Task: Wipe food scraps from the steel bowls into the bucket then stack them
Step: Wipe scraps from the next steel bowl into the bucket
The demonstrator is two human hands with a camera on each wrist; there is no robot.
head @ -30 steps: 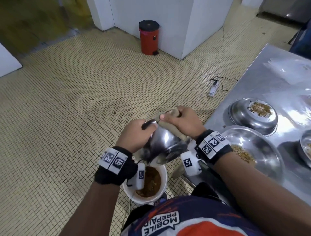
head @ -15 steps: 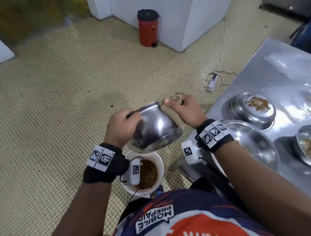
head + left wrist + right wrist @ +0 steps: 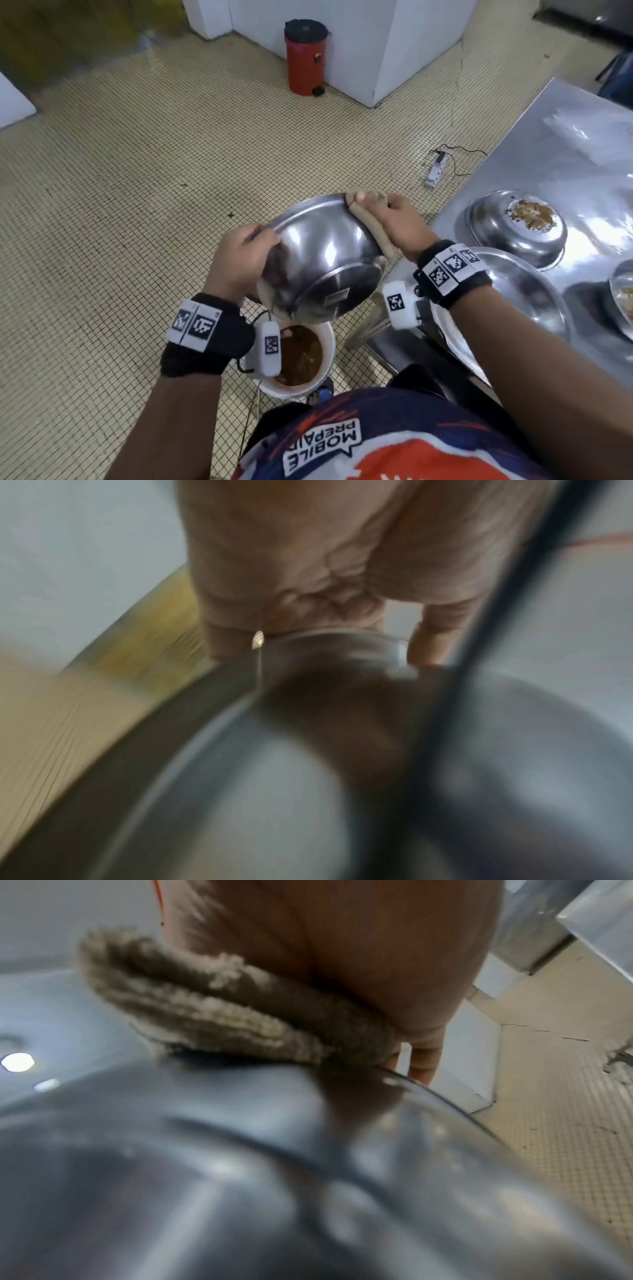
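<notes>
Steel bowl (image 3: 322,260) hangs tilted above the bucket (image 3: 327,346) so scraps fall in; left hand (image 3: 239,260) grips its rim, right hand (image 3: 394,222) pinches a cloth (image 3: 371,226) against it.

Black wristbands (image 3: 205,337) bearing white coded tags, white wrist cameras (image 3: 400,303), navy-orange printed shirt (image 3: 376,442).

1. A red pedal bin (image 3: 306,58) with a black lid stands far off against the white wall (image 3: 404,44).
2. A white power strip (image 3: 435,171) lies on the tiled floor (image 3: 120,192), right.
</notes>
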